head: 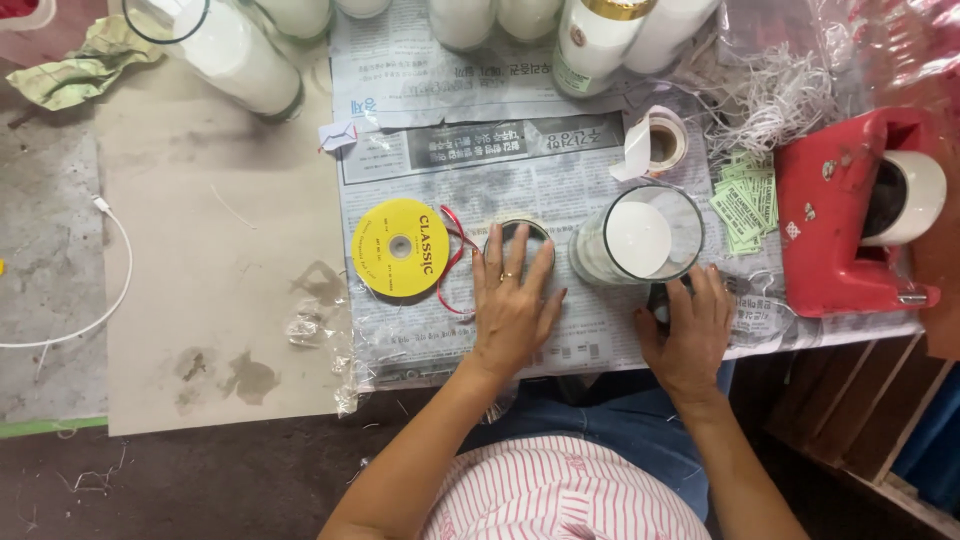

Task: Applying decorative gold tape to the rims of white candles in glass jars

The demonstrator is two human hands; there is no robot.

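Glass catches the light in the middle of the newspaper-covered worktop (pixel 560 190): a tall clear glass candle jar (pixel 640 237), filled with white wax, stands upright just ahead of the right hand (pixel 688 322) and a little to its left. That hand lies palm down at the near edge of the paper, fingers curled over a small dark object (pixel 660 300) that is mostly hidden, so I cannot tell whether its grip is closed on it or only resting there. The left hand (pixel 512 300) lies flat with fingers spread wide, holding nothing, its fingertips on the near rim of a round dark-rimmed lid (pixel 518 243) lying flat just left of the jar.

The jar's long axis runs straight up toward the camera, and the right hand is the nearer of the two to it; lid and jar are just beside each other, apart by a narrow gap. Left of the lid lies a yellow ribbon spool (pixel 401 247) with red ribbon (pixel 455 262) trailing toward the left hand. A red tape dispenser (pixel 835 225) closes off the right side, and a pile of small green labels (pixel 745 203) lies between it and the jar. More white candles (pixel 240 55) line the far edge. Open room lies to the left, on the bare brown cardboard (pixel 210 250).
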